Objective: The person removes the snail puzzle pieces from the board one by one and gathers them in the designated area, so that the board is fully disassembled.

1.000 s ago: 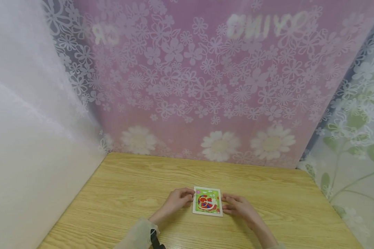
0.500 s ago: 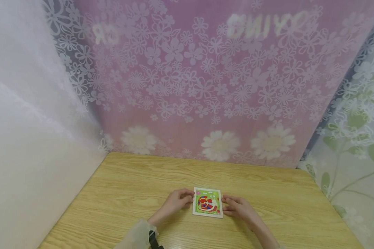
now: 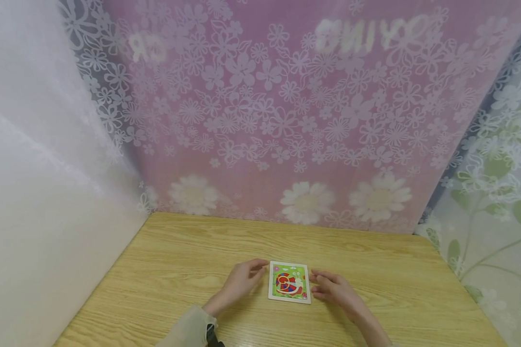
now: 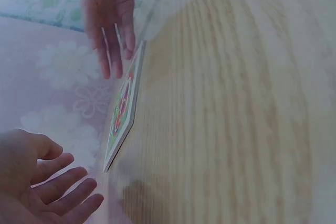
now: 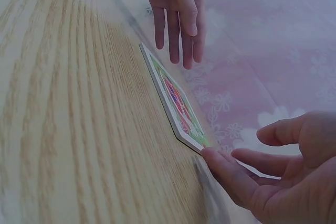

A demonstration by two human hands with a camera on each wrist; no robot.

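A square picture puzzle (image 3: 289, 283) with a pale frame lies flat on the wooden table; its picture is a red and blue snail on green. To its left is my left hand (image 3: 239, 282), fingers relaxed and holding nothing, a small gap from the frame. My right hand (image 3: 336, 290) rests at the right side, fingers loosely extended and close to the edge. In the left wrist view the puzzle (image 4: 124, 109) stands between both hands. The right wrist view has my right fingertips (image 5: 212, 156) by the near corner of the puzzle (image 5: 176, 100); whether they touch cannot be told.
The wood-grain table (image 3: 199, 250) reaches back to a pink flowered curtain (image 3: 286, 120). A pale wall-like sheet (image 3: 47, 168) borders the left side, and a leaf-patterned curtain (image 3: 495, 231) the right.
My left hand has come away from the puzzle's left edge, its fingers a little straighter. My right hand has shifted slightly off the right edge. The puzzle lies almost where it was.
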